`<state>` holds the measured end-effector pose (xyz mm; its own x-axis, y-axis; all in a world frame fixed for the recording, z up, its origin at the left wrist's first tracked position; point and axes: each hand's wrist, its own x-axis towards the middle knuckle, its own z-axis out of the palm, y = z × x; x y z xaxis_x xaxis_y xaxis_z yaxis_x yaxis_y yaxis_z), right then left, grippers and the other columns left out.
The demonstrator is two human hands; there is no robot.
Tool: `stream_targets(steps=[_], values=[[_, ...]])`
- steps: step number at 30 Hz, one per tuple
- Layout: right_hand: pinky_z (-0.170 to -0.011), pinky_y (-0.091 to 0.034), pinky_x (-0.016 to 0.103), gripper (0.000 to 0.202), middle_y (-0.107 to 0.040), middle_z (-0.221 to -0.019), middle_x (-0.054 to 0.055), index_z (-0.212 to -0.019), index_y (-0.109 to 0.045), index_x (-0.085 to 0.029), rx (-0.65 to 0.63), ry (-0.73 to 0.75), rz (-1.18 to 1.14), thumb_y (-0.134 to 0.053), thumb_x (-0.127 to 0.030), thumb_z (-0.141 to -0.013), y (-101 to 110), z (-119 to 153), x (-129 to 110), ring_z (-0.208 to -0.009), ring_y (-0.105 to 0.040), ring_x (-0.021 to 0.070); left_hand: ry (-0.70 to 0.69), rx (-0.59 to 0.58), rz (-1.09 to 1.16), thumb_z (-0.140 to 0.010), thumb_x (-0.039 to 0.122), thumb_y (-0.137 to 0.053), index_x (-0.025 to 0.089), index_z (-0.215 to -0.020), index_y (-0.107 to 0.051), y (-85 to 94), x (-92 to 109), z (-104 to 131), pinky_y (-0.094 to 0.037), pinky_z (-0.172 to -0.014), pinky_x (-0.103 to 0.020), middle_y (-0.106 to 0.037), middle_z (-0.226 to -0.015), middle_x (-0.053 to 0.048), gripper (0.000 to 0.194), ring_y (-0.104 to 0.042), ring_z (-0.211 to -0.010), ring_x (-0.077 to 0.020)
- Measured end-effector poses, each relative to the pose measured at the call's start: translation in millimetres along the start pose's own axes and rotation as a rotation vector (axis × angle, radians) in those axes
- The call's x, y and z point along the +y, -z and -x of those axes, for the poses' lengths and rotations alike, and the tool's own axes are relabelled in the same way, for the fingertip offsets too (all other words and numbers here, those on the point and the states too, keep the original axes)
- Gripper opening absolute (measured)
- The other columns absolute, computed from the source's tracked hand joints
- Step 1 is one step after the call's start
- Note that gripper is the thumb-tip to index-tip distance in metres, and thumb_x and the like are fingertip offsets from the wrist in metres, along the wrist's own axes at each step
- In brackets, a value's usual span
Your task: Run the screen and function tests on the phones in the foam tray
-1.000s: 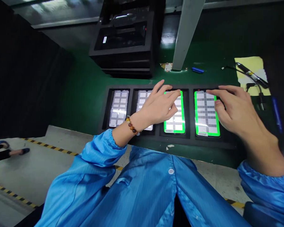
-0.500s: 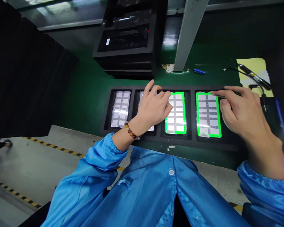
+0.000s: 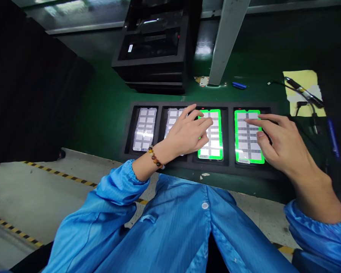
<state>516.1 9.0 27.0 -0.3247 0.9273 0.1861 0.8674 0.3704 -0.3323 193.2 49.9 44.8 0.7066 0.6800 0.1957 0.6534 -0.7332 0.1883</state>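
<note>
A long black tray (image 3: 229, 151) holds several lit phones in separate slots. The far-left phone (image 3: 144, 129) and the second phone (image 3: 171, 117) show pale grids; the third phone (image 3: 216, 146) and the far-right phone (image 3: 244, 144) have green-bordered grids. My left hand (image 3: 187, 132), with a bead bracelet at its wrist, is over the second and third phones, fingers apart and holding nothing. Over the right side of the far-right phone is my right hand (image 3: 281, 140), its index finger stretched to the screen and its fingers apart. Whether the fingertips touch the glass is unclear.
Behind the tray stands a stack of black trays (image 3: 150, 68), beside a grey metal post (image 3: 227, 41). A blue cap (image 3: 239, 85) lies near the post. Yellow paper (image 3: 297, 76) with a black pen and a cable is at right, near a blue pen (image 3: 333, 138).
My right hand has moved left and down, its index finger now further down the far-right screen. My left hand has shifted slightly right and down over the third phone.
</note>
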Motion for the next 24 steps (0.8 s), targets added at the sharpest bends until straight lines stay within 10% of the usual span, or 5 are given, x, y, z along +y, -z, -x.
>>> stream_targets(steps=[13, 24], values=[[-0.105, -0.055, 0.063, 0.077, -0.081, -0.133, 0.000, -0.172, -0.041, -0.052, -0.019, 0.105, -0.078, -0.055, -0.022, -0.103, 10.1, 81.0, -22.2, -0.142, -0.066, 0.0383, -0.240, -0.019, 0.032, -0.102, 0.018, -0.053, 0.017, -0.136, -0.074, 12.8, 19.1, 51.0, -0.042, -0.134, -0.056, -0.081, -0.141, -0.004, 0.040, -0.070, -0.131, -0.0304], [-0.101, -0.057, 0.065, 0.086, -0.084, -0.122, -0.002, -0.175, -0.035, -0.056, 0.016, 0.115, -0.118, -0.057, -0.020, -0.100, 11.1, 103.9, -29.3, -0.138, -0.069, 0.0396, -0.300, 0.009, 0.111, -0.096, 0.019, -0.058, 0.021, -0.125, -0.078, 9.9, 29.9, 66.1, -0.047, -0.131, -0.053, -0.083, -0.136, -0.003, 0.035, -0.072, -0.128, -0.0289]])
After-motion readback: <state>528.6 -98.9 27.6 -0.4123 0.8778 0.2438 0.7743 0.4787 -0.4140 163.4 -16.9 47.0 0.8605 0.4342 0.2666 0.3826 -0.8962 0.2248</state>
